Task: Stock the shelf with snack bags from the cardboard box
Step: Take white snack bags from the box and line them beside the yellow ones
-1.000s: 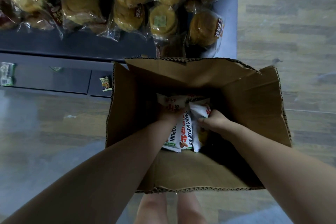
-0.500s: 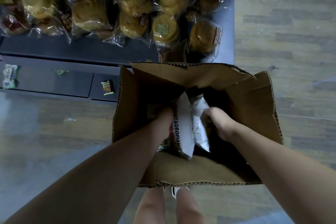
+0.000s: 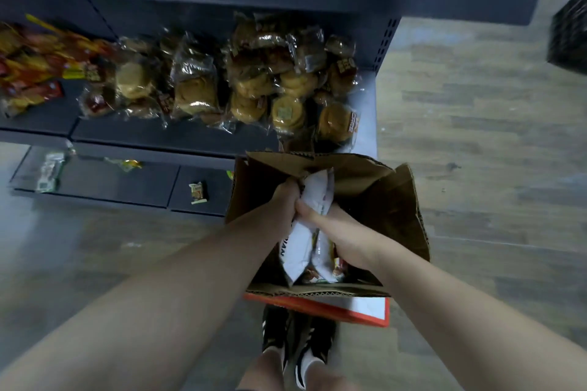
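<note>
Find the snack bags [image 3: 295, 251] bunched upright inside the cardboard box [image 3: 390, 209], partway up between its walls, the box itself set low just in front of the shelf [image 3: 178, 136]. Note the left grip [image 3: 286, 197] curled round the upper part of the bundle and the right grip [image 3: 336, 232] wrapped round the opposite side a little lower, thumb laid across the white film, both pinching the one bunch from either side. Lift straight up, high enough to clear the near rim and the loose far flap. Avoid tilting early, for fear of snagging a corner on the cardboard. Squeeze only enough to stop the slick film sliding, and beware of losing a bag from the middle of the bundle or crushing the contents. Carry low across the short gap and aim, probably, for the bare dark strip in front of the clear cookie packs [image 3: 286, 111], or the open stretch between those and the red-and-yellow packs [image 3: 35, 73] further left. Set down on the lower ends first, then let go one side at a time. Cannot tell the number of bags in the bunch, nor anything beneath.
</note>
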{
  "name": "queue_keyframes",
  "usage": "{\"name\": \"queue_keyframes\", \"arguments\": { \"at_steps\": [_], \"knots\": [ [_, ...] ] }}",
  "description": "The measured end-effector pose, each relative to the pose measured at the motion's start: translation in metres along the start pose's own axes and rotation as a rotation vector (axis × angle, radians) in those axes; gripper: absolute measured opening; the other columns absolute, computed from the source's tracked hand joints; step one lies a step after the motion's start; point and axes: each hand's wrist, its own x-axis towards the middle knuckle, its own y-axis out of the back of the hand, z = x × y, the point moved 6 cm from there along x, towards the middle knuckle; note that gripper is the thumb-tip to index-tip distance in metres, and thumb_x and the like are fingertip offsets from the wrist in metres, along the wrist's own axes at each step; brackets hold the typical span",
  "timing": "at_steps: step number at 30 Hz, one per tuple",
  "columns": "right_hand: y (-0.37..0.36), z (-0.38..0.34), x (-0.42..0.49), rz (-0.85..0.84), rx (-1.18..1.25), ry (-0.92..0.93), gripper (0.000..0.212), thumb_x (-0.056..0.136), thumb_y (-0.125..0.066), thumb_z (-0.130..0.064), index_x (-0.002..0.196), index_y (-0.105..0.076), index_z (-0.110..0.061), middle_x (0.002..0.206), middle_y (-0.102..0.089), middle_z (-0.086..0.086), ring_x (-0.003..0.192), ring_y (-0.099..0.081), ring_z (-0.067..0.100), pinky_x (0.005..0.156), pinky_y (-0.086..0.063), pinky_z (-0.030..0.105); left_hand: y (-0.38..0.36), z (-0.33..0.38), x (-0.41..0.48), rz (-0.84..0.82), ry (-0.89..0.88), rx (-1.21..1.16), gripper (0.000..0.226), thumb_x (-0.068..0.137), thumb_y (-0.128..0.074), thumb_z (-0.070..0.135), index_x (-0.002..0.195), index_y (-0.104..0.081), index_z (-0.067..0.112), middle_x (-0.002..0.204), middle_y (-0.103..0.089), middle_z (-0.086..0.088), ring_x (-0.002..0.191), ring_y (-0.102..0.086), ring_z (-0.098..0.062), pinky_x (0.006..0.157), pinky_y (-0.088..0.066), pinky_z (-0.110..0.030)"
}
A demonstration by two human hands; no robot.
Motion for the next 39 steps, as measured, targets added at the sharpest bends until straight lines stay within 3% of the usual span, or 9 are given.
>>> {"name": "queue_keyframes", "arguments": {
  "at_steps": [3, 7, 12, 15, 19, 23, 27, 32, 39],
  "knots": [
    [0.011, -0.029, -0.026, 0.034, 0.016, 0.163, 0.084, 0.063, -0.072, -0.071, 0.134, -0.053, -0.028, 0.127, -0.064, -0.007, 0.119, -0.059, 0.013, 0.107, -0.042, 0.041, 0.003, 0.013, -0.028, -0.108, -0.087, -0.049, 0.033, 0.091, -0.049, 0.027, 0.107, -0.063, 0.002, 0.109, -0.064, -0.024, 0.1, -0.063, -0.037, 0.094, -0.05, -0.045],
    [0.02, -0.06, -0.061, -0.019, 0.07, 0.19, 0.054, 0.081, -0.067, -0.053, 0.126, -0.06, -0.024, 0.118, -0.07, -0.005, 0.113, -0.063, 0.014, 0.106, -0.042, 0.039, 0.014, 0.029, -0.07, -0.243, -0.187, -0.108, 0.019, 0.095, -0.043, 0.009, 0.087, -0.06, 0.001, 0.075, -0.066, -0.012, 0.067, -0.064, -0.018, 0.063, -0.052, -0.023],
    [0.024, -0.1, -0.097, -0.011, 0.117, 0.199, 0.027, 0.091, -0.058, -0.043, 0.108, -0.065, -0.024, 0.099, -0.075, -0.006, 0.091, -0.071, 0.008, 0.08, -0.053, 0.025, 0.026, 0.071, -0.122, -0.192, -0.493, 0.133, 0.016, 0.089, -0.052, 0.004, 0.101, -0.063, 0.002, 0.092, -0.067, -0.02, 0.075, -0.063, -0.024, 0.066, -0.052, -0.029],
    [0.023, -0.12, -0.115, 0.012, 0.143, 0.198, 0.031, 0.089, -0.059, -0.051, 0.109, -0.064, -0.028, 0.104, -0.074, -0.004, 0.099, -0.069, 0.016, 0.093, -0.05, 0.035, 0.029, 0.094, -0.161, -0.176, -0.614, 0.222, 0.015, 0.094, -0.054, 0.017, 0.103, -0.062, 0.008, 0.1, -0.068, -0.014, 0.083, -0.066, -0.024, 0.073, -0.053, -0.033],
    [0.022, -0.145, -0.133, 0.026, 0.173, 0.206, 0.068, 0.072, -0.065, -0.07, 0.125, -0.059, -0.028, 0.126, -0.065, 0.001, 0.118, -0.06, 0.024, 0.106, -0.042, 0.045, 0.03, 0.108, -0.207, -0.282, -0.669, 0.412, 0.035, 0.092, -0.053, 0.042, 0.122, -0.054, 0.023, 0.118, -0.064, -0.004, 0.1, -0.065, -0.019, 0.077, -0.056, -0.032],
    [0.019, -0.173, -0.153, 0.045, 0.166, 0.191, 0.084, 0.063, -0.066, -0.076, 0.124, -0.06, -0.019, 0.121, -0.068, 0.006, 0.111, -0.064, 0.026, 0.105, -0.044, 0.043, 0.03, 0.112, -0.246, -0.434, -0.685, 0.631, 0.065, 0.089, -0.047, 0.056, 0.145, -0.02, 0.039, 0.143, -0.04, 0.013, 0.128, -0.043, -0.008, 0.107, -0.038, -0.035],
    [0.017, -0.203, -0.174, -0.018, 0.176, 0.198, 0.067, 0.079, -0.06, -0.065, 0.128, -0.059, -0.019, 0.122, -0.067, 0.007, 0.115, -0.063, 0.024, 0.108, -0.041, 0.04, 0.026, 0.126, -0.271, -0.552, -0.671, 0.604, 0.092, 0.074, -0.057, 0.07, 0.147, -0.01, 0.039, 0.147, -0.036, 0.011, 0.13, -0.042, -0.009, 0.108, -0.039, -0.037],
    [0.025, -0.237, -0.205, -0.135, 0.077, 0.227, 0.056, 0.082, -0.061, -0.057, 0.12, -0.065, -0.017, 0.11, -0.073, 0.006, 0.1, -0.07, 0.021, 0.085, -0.054, 0.032, 0.034, 0.156, -0.286, -0.625, -0.628, 0.533, 0.082, 0.076, -0.072, 0.038, 0.14, -0.021, 0.044, 0.133, -0.055, 0.009, 0.115, -0.06, -0.013, 0.101, -0.047, -0.041],
    [0.042, -0.299, -0.201, -0.062, 0.117, 0.399, 0.084, 0.062, -0.078, -0.064, 0.132, -0.054, -0.023, 0.131, -0.062, 0.007, 0.124, -0.056, 0.027, 0.11, -0.037, 0.047, 0.022, 0.216, -0.308, -0.412, -0.879, 0.658, 0.083, 0.09, -0.061, 0.025, 0.148, -0.004, 0.041, 0.142, -0.041, 0.012, 0.123, -0.046, -0.005, 0.104, -0.035, -0.024]
  ]
}}
